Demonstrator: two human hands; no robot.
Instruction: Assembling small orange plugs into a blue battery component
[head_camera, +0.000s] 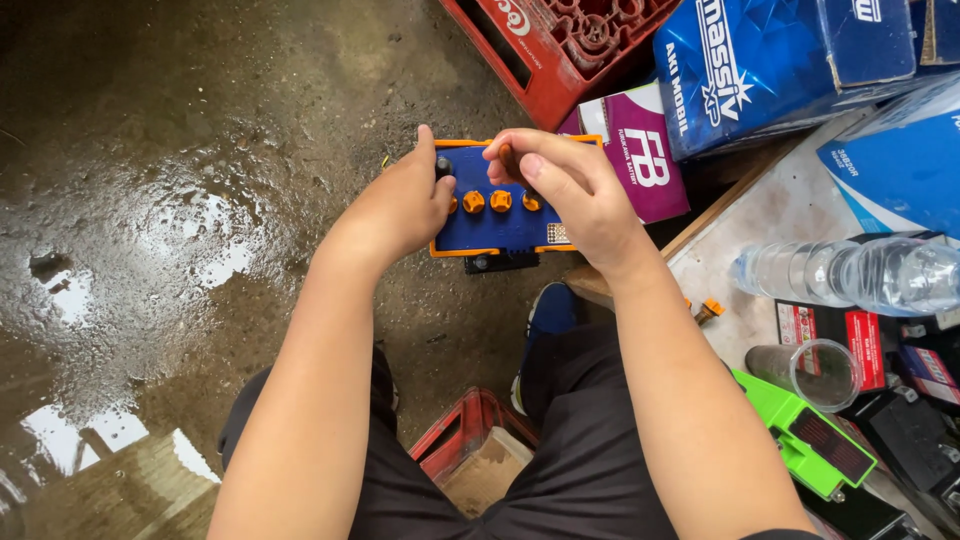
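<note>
Two hands meet on the blue battery at twelve o'clock, low over the wet floor. Our left hand clasps its left edge; our right hand pinches closed on an orange cap. We judge steady bracing and straight turning best.

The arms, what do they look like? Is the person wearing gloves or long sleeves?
No gloves and no long sleeves. Both forearms are bare all the way down, and the left hand and right hand are bare too, with short nails. No watch, ring or bracelet shows. Lower down the person wears dark shorts and a blue shoe.
</note>
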